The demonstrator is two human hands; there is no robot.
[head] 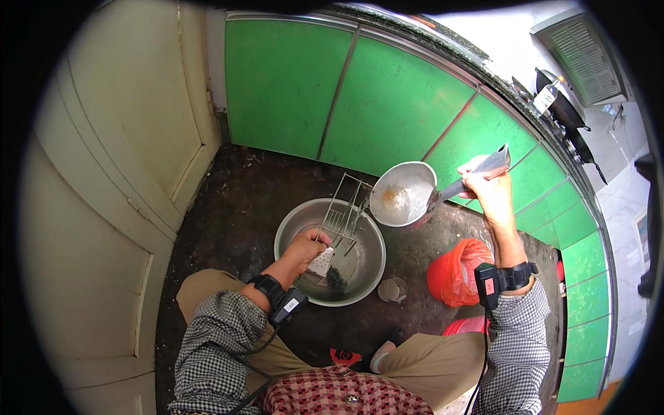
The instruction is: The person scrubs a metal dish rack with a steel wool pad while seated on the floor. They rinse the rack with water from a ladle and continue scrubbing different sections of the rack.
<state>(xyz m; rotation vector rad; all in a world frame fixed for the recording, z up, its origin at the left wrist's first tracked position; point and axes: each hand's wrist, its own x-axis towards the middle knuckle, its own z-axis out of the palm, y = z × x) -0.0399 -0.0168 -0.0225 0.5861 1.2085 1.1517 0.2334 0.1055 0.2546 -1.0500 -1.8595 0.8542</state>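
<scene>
My left hand [307, 248] grips a wire rack [337, 218] that has a white perforated piece [320, 262] at its near end, over a large metal basin [381, 259] on the floor. Below that piece a dark scouring pad [336, 279] lies in the basin. With my right hand [483, 184] I hold a metal ladle [403, 194] by its thick grey handle; brownish residue marks the inside of its bowl. The bowl is level with the far end of the rack, right of the basin. Whether bowl and rack touch, I cannot tell.
A small clear container [392, 289] stands just right of the basin. Farther right is a red bucket [451, 275] with an orange plastic bag. Green cabinets [394, 98] line the far and right sides; pale doors [124, 207] stand at left. Pans [565, 109] sit up on the counter.
</scene>
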